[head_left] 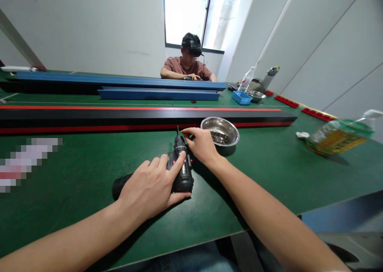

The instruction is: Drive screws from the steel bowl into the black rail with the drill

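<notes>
A black cordless drill (183, 176) lies on its side on the green tabletop, its bit pointing toward the far side. My left hand (149, 182) is wrapped over its grip and body, with the thumb near the chuck. Just right of the bit, my right hand (201, 143) has its thumb and fingertips pinched together; whatever may be between them is too small to make out. A metal bowl (235, 138) holding small dark screws (220, 137) stands beside my right hand. Beyond the bit runs a long black bar with red edges (143, 117).
Blue bars (158, 94) lie farther back, in front of a seated person (188, 66). A blue basket (241, 98), a second bowl (256, 95) and bottles stand at the back right. Nearer on the right is a plastic jug (338, 136). Red strips (317, 114) line the right edge.
</notes>
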Demonstrator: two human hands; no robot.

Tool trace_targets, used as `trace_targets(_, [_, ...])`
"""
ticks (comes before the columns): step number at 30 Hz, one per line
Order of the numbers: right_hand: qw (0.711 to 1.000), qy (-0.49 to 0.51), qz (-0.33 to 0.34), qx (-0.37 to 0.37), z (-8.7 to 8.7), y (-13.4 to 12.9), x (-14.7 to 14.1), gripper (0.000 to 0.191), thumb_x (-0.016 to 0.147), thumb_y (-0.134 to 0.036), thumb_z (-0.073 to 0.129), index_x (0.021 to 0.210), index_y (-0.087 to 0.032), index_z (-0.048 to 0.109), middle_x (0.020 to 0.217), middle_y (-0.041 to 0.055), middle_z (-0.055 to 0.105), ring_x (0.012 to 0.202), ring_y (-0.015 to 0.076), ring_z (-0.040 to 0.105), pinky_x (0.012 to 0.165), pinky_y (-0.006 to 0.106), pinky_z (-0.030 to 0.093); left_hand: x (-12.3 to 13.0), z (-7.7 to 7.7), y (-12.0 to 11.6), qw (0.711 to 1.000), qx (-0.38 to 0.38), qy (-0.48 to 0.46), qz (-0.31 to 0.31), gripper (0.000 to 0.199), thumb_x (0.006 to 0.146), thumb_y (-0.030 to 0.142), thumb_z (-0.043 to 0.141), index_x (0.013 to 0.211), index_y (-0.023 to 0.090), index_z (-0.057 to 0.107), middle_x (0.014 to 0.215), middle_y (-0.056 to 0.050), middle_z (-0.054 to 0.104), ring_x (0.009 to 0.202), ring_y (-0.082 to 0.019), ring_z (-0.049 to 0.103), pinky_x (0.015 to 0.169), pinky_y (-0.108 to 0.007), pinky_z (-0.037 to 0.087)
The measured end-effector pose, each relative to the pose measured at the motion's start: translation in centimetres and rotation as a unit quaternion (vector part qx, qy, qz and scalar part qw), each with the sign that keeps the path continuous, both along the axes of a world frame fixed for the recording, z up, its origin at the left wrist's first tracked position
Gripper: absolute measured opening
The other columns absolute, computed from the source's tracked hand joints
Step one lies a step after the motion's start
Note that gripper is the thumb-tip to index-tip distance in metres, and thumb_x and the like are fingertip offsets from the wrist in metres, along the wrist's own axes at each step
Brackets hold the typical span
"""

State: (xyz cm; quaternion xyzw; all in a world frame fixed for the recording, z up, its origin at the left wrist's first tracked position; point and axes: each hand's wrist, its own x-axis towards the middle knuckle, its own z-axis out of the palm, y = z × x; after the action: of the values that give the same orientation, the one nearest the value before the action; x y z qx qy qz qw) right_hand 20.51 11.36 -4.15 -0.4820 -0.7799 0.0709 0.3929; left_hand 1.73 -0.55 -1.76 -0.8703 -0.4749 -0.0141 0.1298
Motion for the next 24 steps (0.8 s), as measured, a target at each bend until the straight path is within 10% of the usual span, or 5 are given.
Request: trace_targets(24, [0.982, 0.147, -0.063, -0.102, -3.1, 6.1, -3.4, 0.017, 0.087, -0.014, 0.066, 0.098, -0.020, 0.078, 0.099, 0.0046, 0.081, 0.092, 0.0183, 0.076, 0.091, 0.030, 0.057, -1.0, 0.1, -0.5, 0.999, -0.038, -0.033, -0.002, 0.091, 0.087, 0.078, 0.047, 0.159, 0.025, 0.033, 0.107, -0.014, 0.064, 0.095, -0.031, 0.063, 0.082, -0.042, 0.048])
